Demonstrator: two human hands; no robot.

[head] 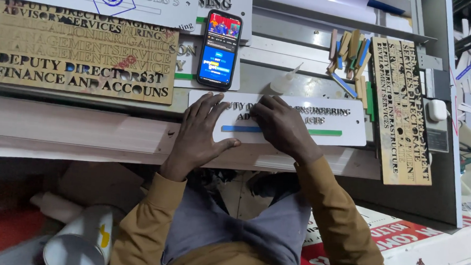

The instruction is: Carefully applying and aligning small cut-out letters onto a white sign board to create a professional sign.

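My left hand point(199, 130) lies flat, steadying the white sign point(348, 125); right hand point(281, 124) fingertips press a letter mid-frame; next needs careful alignment.

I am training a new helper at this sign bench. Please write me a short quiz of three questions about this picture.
1. True or false: both hands rest on the white sign plate.
2. What lies just above the plate, next to the smartphone? A) small glue bottle B) hammer C) scissors
3. Which colours are the two strips on the plate?

Key:
1. True: left hand and right hand both press on it.
2. A, the glue bottle.
3. Blue and green.
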